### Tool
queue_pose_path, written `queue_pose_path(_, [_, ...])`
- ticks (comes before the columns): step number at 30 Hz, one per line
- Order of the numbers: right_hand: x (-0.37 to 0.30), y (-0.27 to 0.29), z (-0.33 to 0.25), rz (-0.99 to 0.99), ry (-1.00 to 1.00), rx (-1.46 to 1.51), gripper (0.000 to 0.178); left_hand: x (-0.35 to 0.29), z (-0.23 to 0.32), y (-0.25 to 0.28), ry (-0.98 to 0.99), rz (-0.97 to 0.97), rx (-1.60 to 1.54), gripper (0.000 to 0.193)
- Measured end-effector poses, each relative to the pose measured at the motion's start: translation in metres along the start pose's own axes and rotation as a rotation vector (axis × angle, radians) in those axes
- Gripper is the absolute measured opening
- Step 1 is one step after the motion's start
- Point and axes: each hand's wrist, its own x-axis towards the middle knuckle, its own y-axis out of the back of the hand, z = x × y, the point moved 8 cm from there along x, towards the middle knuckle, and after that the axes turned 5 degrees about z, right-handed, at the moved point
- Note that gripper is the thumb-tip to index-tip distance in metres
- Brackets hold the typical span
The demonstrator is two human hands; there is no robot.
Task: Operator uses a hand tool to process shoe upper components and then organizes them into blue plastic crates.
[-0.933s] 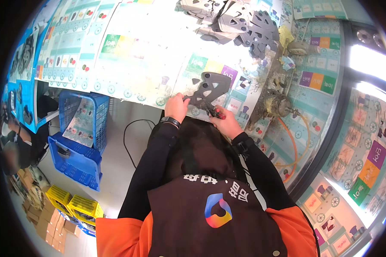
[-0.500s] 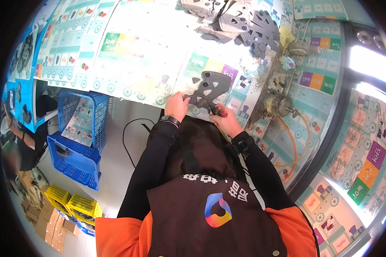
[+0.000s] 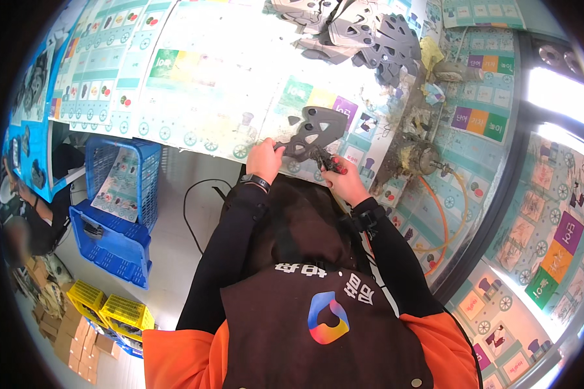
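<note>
Close to the table's near edge, my left hand (image 3: 264, 159) is closed on the left end of a flat dark grey plastic part (image 3: 324, 127) with several cut-out holes. My right hand (image 3: 348, 184) grips red-handled pliers (image 3: 337, 165), their dark head pointing up and left against the part's lower right side. Whether the jaws touch or bite the plastic is too small to tell. A heap of similar grey parts (image 3: 396, 47) lies at the far right of the table.
Printed sheets cover the table (image 3: 194, 104). Dirt and scraps surround a metal fixture (image 3: 425, 159) with an orange hose (image 3: 446, 227) on the right. Blue crates (image 3: 113, 243) and yellow crates (image 3: 128, 311) stand on the left floor. Another person (image 3: 45, 220) sits at the far left.
The grey part has shifted slightly left. The pliers have moved slightly up and right with my right hand, and their head sits farther right along the part.
</note>
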Motion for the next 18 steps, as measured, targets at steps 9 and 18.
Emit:
queue_pose_path(9, [-0.004, 0.014, -0.014, 0.017, -0.037, 0.033, 0.012, 0.000, 0.000, -0.002, 0.010, -0.001, -0.020, 0.026])
queue_pose_path(18, [-0.006, 0.028, -0.031, 0.078, -0.067, 0.089, 0.011, 0.001, 0.002, -0.001, 0.020, -0.052, -0.022, 0.028])
